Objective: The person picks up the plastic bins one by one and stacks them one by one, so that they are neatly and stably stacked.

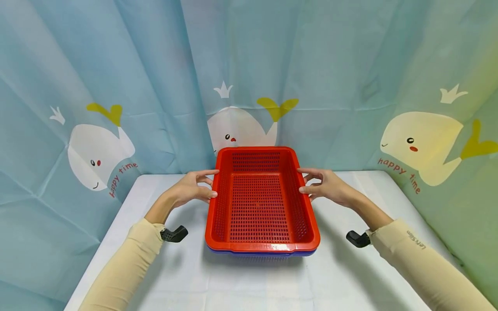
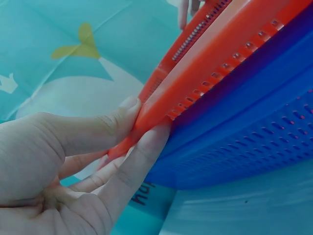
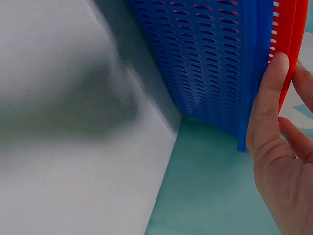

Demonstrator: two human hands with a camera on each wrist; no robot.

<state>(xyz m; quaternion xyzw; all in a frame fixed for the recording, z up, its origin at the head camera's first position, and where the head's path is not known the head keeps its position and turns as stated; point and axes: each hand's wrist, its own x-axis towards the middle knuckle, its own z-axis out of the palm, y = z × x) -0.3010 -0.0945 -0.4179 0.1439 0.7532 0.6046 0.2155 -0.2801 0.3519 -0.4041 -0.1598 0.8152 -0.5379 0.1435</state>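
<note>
A red perforated plastic basket (image 1: pixel 258 207) sits nested in a blue basket (image 2: pixel 254 117) of similar shape, whose edge shows just below the red rim in the head view. My left hand (image 1: pixel 192 188) pinches the red rim on the left side, thumb above and fingers beneath. On the opposite side my right hand (image 1: pixel 328 186) grips the same rim between thumb and fingers. The right wrist view shows a fingertip (image 3: pixel 279 63) against the red rim, beside the blue wall. The red basket's interior holds nothing.
Both baskets are over a white-covered table (image 1: pixel 256 289). A pale blue curtain (image 1: pixel 330 65) with whale prints hangs behind the table and along both sides. Dark wrist devices (image 1: pixel 175 234) stick out from both sleeves.
</note>
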